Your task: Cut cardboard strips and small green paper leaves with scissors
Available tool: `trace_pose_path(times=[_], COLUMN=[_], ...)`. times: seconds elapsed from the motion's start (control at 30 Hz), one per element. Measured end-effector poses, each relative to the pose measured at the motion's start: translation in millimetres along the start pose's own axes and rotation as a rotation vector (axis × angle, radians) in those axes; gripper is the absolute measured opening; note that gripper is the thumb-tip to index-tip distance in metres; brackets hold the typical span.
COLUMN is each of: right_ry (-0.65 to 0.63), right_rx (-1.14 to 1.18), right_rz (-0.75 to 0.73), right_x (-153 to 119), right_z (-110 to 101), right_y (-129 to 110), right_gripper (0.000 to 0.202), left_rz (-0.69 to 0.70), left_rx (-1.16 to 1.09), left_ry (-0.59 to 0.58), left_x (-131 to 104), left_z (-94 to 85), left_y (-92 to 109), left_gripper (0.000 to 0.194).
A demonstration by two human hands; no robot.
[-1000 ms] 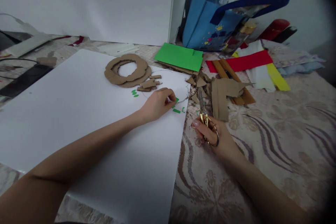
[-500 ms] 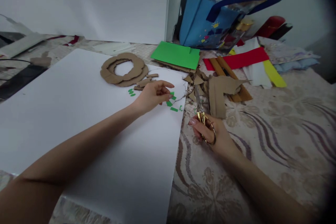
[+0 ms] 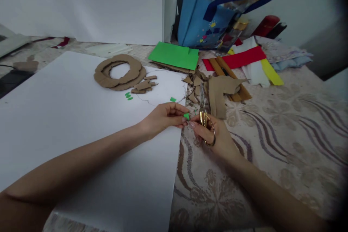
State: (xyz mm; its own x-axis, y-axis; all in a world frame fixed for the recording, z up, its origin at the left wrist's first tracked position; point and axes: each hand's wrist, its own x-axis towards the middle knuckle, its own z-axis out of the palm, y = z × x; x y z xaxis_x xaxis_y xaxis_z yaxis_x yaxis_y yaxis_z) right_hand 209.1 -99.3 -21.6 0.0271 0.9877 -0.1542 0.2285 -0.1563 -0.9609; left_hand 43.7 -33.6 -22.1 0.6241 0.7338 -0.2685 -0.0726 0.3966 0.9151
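Observation:
Between the thumb and fingers of my left hand (image 3: 167,117) is a small green paper piece (image 3: 186,116), held over the right edge of the white sheet (image 3: 114,145). My right hand (image 3: 209,130) keeps gold-handled scissors (image 3: 202,114) in its grip, blades pointing away from me; its thumb and fingertip come up close to the green piece. Another green scrap (image 3: 173,99) lies on the sheet just beyond my left hand. Several small green ovals (image 3: 128,96) rest farther left, near cardboard strips (image 3: 143,85).
Two stacked cardboard rings (image 3: 119,72) lie on the sheet's far part. Behind are green paper (image 3: 174,57) and a blue bag (image 3: 206,18). Torn cardboard (image 3: 217,92), red strip (image 3: 244,57) and yellow strip (image 3: 272,72) lie right, on the patterned tablecloth (image 3: 261,152).
My left hand has moved right and nearer, picking up a green paper piece from the sheet and bringing it to my right hand. The scissors stay in my right hand. The view has shifted slightly.

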Motion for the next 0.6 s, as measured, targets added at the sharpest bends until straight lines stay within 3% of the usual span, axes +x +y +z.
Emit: trace_pose_path(times=[0.4,0.6], right_ry=[-0.007,0.005], right_rx=[-0.005,0.003], right_rz=[-0.032,-0.016], right_x=[4,3], right_z=[-1,-1], right_y=[16,17], right_gripper=[0.017,0.017], left_rz=[0.074,0.116], left_rx=[-0.012,-0.006], left_ry=[0.047,0.055], left_x=[0,1], left_z=[3.4,2.8], left_y=[-8,-9], left_gripper=[0.022,0.036])
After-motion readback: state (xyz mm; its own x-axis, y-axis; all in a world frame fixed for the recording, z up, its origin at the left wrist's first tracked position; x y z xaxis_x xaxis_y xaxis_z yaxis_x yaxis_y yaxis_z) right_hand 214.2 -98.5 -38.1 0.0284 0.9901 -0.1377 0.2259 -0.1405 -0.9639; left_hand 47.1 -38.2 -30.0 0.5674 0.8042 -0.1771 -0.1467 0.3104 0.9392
